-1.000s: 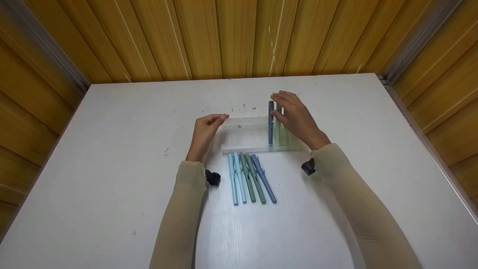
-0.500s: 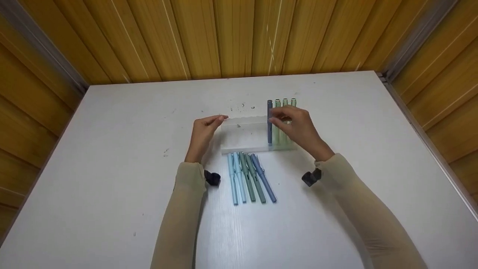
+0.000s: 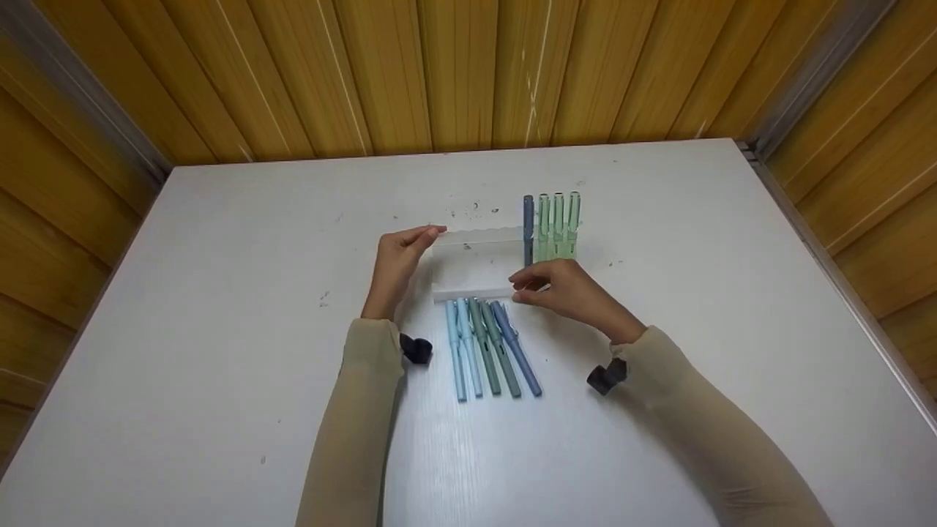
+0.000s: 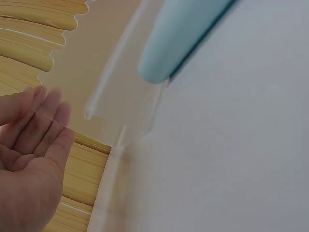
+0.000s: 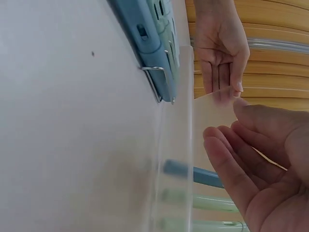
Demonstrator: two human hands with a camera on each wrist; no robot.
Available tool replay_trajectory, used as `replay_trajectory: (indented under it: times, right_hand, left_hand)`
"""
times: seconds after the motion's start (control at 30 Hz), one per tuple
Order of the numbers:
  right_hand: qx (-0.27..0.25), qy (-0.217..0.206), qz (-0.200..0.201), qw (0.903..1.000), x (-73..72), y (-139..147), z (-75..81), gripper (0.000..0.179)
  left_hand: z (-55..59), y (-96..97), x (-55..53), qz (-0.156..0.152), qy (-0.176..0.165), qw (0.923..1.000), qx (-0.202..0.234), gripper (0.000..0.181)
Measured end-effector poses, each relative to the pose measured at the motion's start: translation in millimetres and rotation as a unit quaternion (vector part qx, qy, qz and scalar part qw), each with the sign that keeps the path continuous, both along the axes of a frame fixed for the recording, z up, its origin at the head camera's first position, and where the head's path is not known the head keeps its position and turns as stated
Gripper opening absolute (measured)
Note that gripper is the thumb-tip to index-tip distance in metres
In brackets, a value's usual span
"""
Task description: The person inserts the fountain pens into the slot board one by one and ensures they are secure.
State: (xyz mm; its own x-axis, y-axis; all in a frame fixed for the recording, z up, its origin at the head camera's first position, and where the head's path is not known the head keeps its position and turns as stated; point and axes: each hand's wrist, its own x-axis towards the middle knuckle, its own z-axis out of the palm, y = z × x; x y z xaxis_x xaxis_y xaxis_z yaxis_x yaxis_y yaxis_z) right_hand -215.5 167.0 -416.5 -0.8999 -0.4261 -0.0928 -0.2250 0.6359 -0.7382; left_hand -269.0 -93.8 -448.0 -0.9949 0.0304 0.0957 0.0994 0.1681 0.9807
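Note:
A clear pen stand with a scalloped top edge stands mid-table. My left hand pinches its upper left corner between thumb and fingers. Near its front lip is my right hand, its fingers loosely bent; in the right wrist view nothing lies between thumb and fingertips. One dark blue pen and several light green pens stand upright in the stand's right part, their lower ends hidden by my right hand. Before the stand lie light blue pens, dark green pens and a blue pen.
The white table carries all of this. Ribbed wood-look panels rise behind it and at both sides. A small black camera sits at my right wrist, another camera at my left.
My right hand has let go of the upright dark blue pen and moved down toward me, to the stand's front lip. The left hand stays at its corner.

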Motion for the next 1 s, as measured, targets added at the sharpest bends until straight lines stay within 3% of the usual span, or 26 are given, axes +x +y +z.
replay_trajectory:
  times: [0.23,1.0]
  right_hand:
    - [0.013,-0.047,0.019,0.9986,4.4,-6,-12.8,0.032]
    - [0.022,-0.08,0.006,0.9965,4.7,-19,-19.5,0.046]
  left_hand:
    - [-3.0,-0.5,-3.9,0.0,-0.008,1.0,0.0,0.032]
    - [-1.1,0.0,-1.9,0.004,-0.033,0.9994,-0.001,0.029]
